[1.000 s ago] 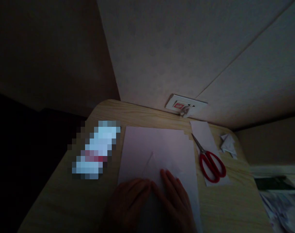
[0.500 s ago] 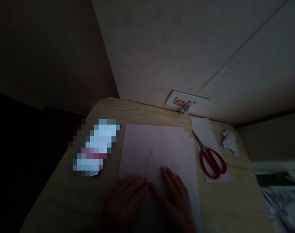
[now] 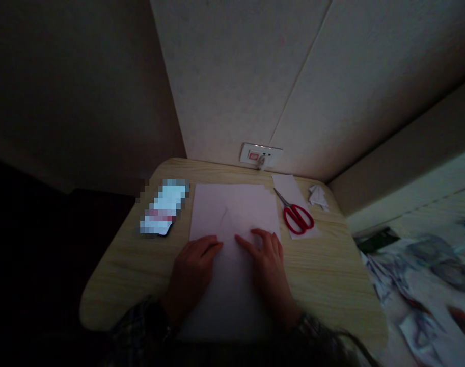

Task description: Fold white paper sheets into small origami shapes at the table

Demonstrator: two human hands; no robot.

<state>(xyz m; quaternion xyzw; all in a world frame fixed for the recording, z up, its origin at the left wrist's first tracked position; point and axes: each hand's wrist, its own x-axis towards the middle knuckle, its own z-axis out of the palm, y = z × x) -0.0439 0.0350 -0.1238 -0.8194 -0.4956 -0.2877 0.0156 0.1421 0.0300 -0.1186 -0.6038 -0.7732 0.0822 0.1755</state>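
Fingers of your left hand (image 3: 196, 262) are lying curled toward the thumb with a slight gap showing; whether they are pinching anything, I cannot tell. Your right hand (image 3: 268, 260) is resting with its fingers loosely spread, gripping nothing that shows. Both are touching one large sheet (image 3: 232, 285), which is lying flat in the middle of the table (image 3: 331, 275), with one faint line (image 3: 225, 213) showing ahead of your fingertips. You are wearing two plaid sleeves (image 3: 129, 321). Wood is showing beyond both side edges of the sheet, the wider room lying between your right wrist and the table's right edge. Farther on, one phone (image 3: 165, 206) is lying left of the sheet, near the table's left edge. On the right, one pair of red-handled scissors (image 3: 298, 219) is lying across one paper strip (image 3: 285, 184), its tip pointing toward the sheet's far right corner. One folded paper piece (image 3: 318, 198) is sitting just beyond, near the table's right edge. Past a narrow band of wood, one socket plate (image 3: 249, 154) is facing you from the wall (image 3: 224, 81).
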